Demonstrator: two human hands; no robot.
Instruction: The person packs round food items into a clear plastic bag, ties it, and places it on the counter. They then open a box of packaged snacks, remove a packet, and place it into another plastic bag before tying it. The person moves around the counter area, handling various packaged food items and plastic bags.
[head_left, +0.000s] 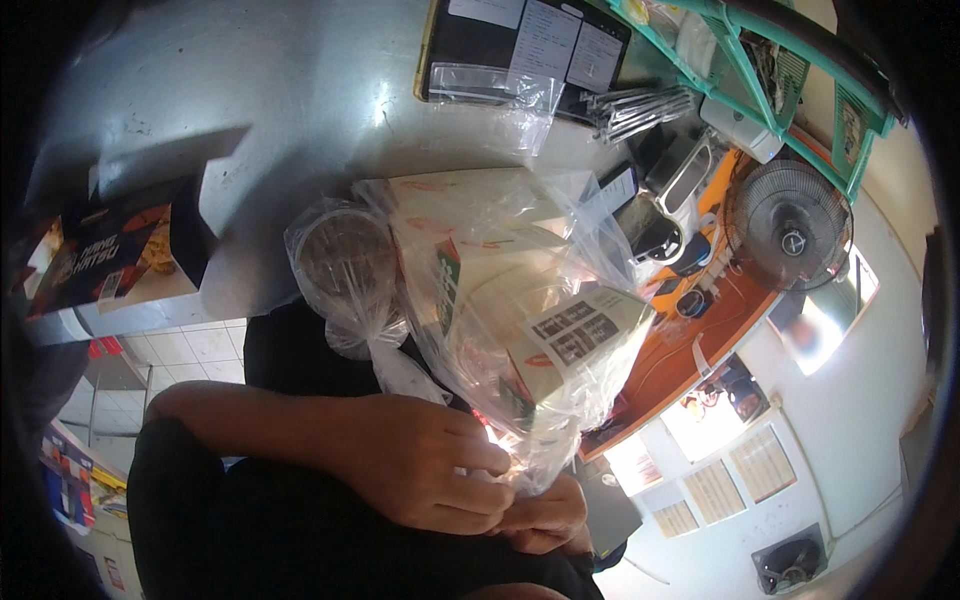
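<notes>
A clear plastic bag (480, 352) encloses pale printed cardboard food boxes (480, 199). Its gathered mouth is pinched by my left hand (427, 465) and my right hand (544, 517), which meet close to my body. My left fingers are curled, and part of my right hand is hidden behind them. Left of the boxes, a round lidded container (345, 251) sits in a smaller clear bag (349, 330) with a bunched neck. The tail of that small bag hangs towards my left hand.
On the metal table (300, 67) lie a tablet (525, 45), an empty clear bag (491, 105) and wrapped packets (641, 112). A dark printed food box (120, 251) stands at the table edge. A fan (791, 225), an orange shelf (697, 367) and a teal rack (757, 90) occupy the right.
</notes>
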